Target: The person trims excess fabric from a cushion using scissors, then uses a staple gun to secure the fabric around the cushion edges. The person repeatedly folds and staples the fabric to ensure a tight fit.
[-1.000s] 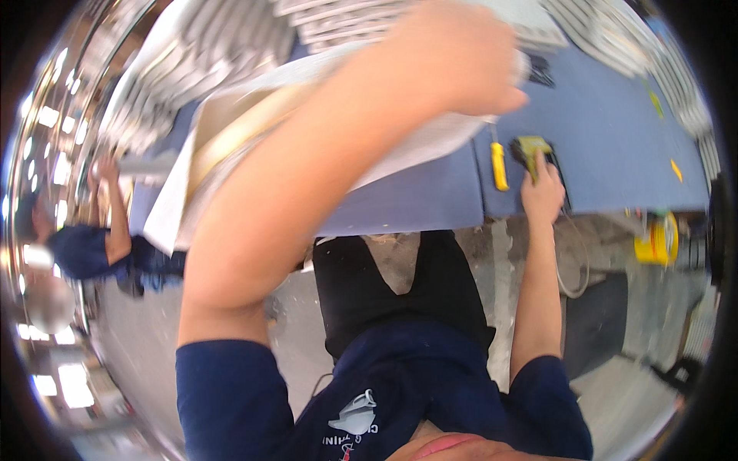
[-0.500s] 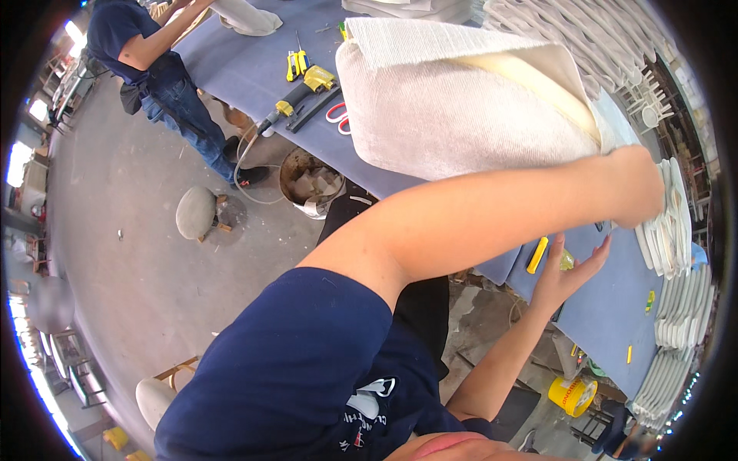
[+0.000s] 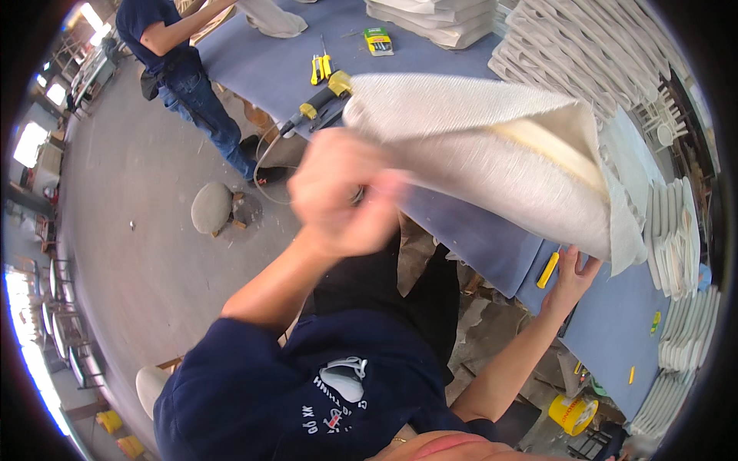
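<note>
A padded cushion [image 3: 492, 165] in pale ribbed fabric lies on the blue-grey table. A fold of its cover [image 3: 461, 104] lies over the top, and a cream strip of padding [image 3: 550, 150] shows in the gap. My left hand [image 3: 346, 192] is blurred in front of the cushion's left end, its fingers curled in; whatever they hold cannot be made out. At the near right corner my right hand [image 3: 573, 280] grips the cushion's edge, its fingertips partly hidden by the fabric. A yellow cutter knife [image 3: 548, 270] lies beside that hand.
Behind my left hand is a black and yellow air stapler [image 3: 327, 98] with a hose. Yellow-handled tools [image 3: 321, 69] and a green and yellow box [image 3: 378, 41] lie farther back. Stacks of pale covers [image 3: 573, 54] line the right. Another person [image 3: 181, 77] works at far left.
My left hand has swept from the cushion's right end across to its left end. My right hand has gone from open below the cushion to its corner. The cushion has tilted.
</note>
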A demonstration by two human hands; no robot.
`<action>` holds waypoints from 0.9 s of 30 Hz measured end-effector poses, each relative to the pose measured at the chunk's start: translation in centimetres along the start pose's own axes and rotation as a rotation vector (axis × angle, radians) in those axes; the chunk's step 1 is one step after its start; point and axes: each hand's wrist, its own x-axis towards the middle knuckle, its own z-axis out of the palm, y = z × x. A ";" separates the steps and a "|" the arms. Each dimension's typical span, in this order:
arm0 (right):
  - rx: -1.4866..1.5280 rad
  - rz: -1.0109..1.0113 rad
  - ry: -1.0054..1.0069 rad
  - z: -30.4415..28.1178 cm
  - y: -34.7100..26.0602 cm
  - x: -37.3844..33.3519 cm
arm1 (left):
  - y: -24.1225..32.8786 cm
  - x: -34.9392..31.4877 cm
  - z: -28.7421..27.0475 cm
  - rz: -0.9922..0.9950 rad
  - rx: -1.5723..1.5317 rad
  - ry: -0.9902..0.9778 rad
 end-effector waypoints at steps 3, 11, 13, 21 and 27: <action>-0.041 0.020 -0.173 -6.5 6.7 1.2 | -3.5 -6.1 -3.6 -0.582 -0.020 -0.063; 0.289 -0.057 -0.112 -5.4 6.1 2.7 | -4.5 -7.7 -2.5 -0.683 -0.812 -0.377; -0.021 0.060 -0.120 -7.8 3.3 5.6 | -3.7 -8.0 -2.1 -0.851 -1.072 -0.102; 0.239 -0.273 0.231 -1.7 -10.1 8.1 | 5.4 1.5 6.9 -0.507 -0.411 -0.497; -0.060 -1.023 -0.120 4.3 -15.1 3.1 | 8.2 3.8 12.0 -0.253 -0.320 -0.513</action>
